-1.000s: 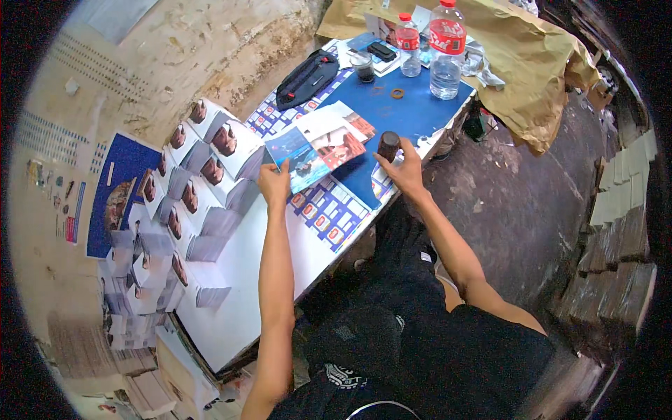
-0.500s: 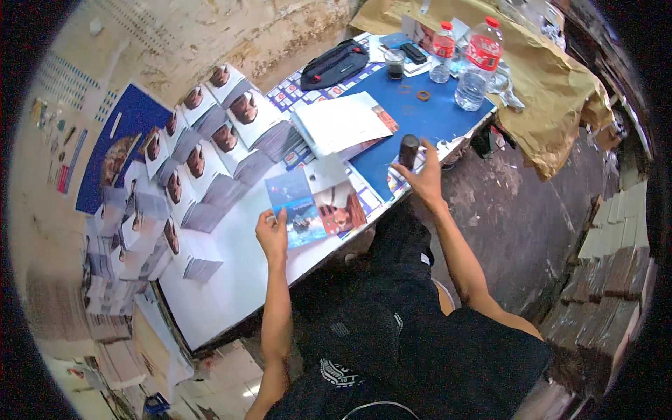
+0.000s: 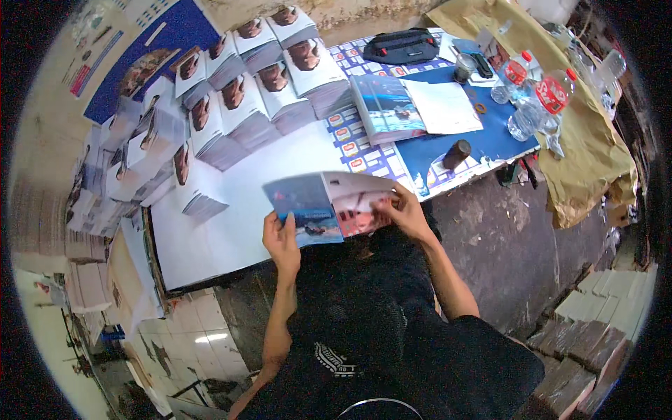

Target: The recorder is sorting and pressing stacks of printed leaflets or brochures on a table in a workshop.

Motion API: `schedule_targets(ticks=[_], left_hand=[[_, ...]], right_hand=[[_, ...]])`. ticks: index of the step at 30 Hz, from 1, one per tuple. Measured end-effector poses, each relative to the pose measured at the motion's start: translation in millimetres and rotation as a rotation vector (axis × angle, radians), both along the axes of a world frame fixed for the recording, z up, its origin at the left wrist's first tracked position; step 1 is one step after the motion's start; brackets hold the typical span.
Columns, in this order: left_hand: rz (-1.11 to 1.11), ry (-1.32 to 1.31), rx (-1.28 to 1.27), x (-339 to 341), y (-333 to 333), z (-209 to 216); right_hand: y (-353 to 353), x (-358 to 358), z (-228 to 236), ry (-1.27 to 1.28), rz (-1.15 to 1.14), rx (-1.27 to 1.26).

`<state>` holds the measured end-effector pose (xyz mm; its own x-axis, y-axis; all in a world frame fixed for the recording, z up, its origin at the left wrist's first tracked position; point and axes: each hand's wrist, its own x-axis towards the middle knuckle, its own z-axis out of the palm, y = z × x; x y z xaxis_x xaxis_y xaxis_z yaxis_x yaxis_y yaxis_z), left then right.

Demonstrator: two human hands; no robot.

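Note:
Between my hands is a printed folded cover (image 3: 302, 210), spread open and slightly bowed, with a blue picture on its left half and a pale and red one on its right. My left hand (image 3: 282, 243) grips its left edge, thumb on the front. My right hand (image 3: 411, 215) pinches the right edge. Just past my right hand, a dark cylinder (image 3: 457, 154) stands on the table near its edge. Beyond the held cover lies a stack of similar blue covers (image 3: 387, 112), with a white sheet (image 3: 446, 108) at its right.
Several stacks of booklets (image 3: 234, 101) fill the left and back of the white tabletop (image 3: 245, 203). Far right are two red-capped bottles (image 3: 549, 98), a cup (image 3: 464, 68), a tape ring (image 3: 480, 108) and brown paper (image 3: 581, 140). A dark pouch (image 3: 400, 46) lies at the back.
My right hand has left the dark cylinder, which now stands on the table, and has taken the cover's right edge. My left hand still holds the cover. The view has shifted.

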<state>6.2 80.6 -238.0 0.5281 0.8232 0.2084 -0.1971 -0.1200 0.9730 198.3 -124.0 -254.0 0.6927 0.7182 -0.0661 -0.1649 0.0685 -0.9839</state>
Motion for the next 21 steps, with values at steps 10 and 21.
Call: schedule_targets(ticks=[10,21], left_hand=[[-0.068,0.411,-0.367,-2,20,-22],[-0.147,0.306,-0.604,4,16,-7]], right_hand=[[44,41,-10,0.225,-0.042,-0.102],[89,6,-5,-0.396,0.082,-0.177]])
